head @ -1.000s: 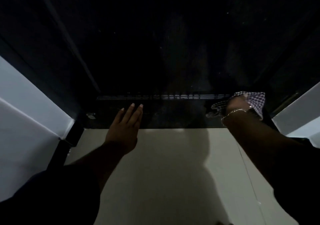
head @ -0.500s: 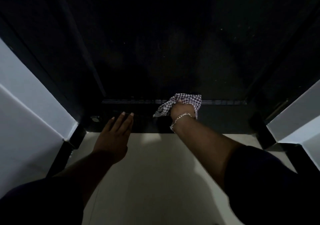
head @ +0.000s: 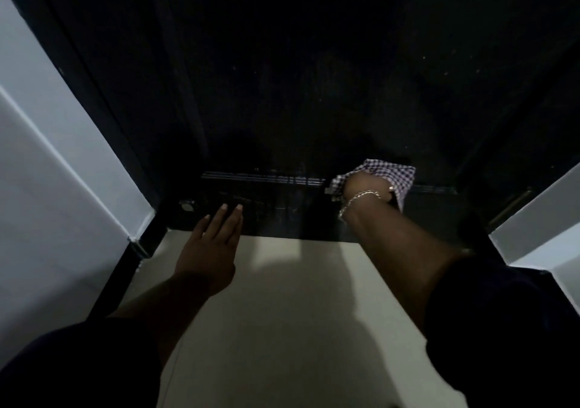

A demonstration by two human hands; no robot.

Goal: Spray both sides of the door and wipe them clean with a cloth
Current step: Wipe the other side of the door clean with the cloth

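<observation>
A dark, almost black door (head: 298,93) fills the upper view, with a ribbed strip along its bottom edge. My right hand (head: 364,188), with a chain bracelet on the wrist, holds a purple-and-white checked cloth (head: 395,175) against the lowest part of the door, right of centre. My left hand (head: 213,238) lies flat with straight fingers, its fingertips over the dark threshold (head: 282,216) at the door's foot. No spray bottle is in view.
Pale walls close in on the left (head: 47,163) and the right (head: 539,228). A light tiled floor (head: 282,313) lies below the door. A small round fitting (head: 187,205) sits on the threshold at the left.
My right hand has swept the cloth along the door's bottom edge, first from the right to the centre, now back towards the right. The left hand has stayed flat near the threshold.
</observation>
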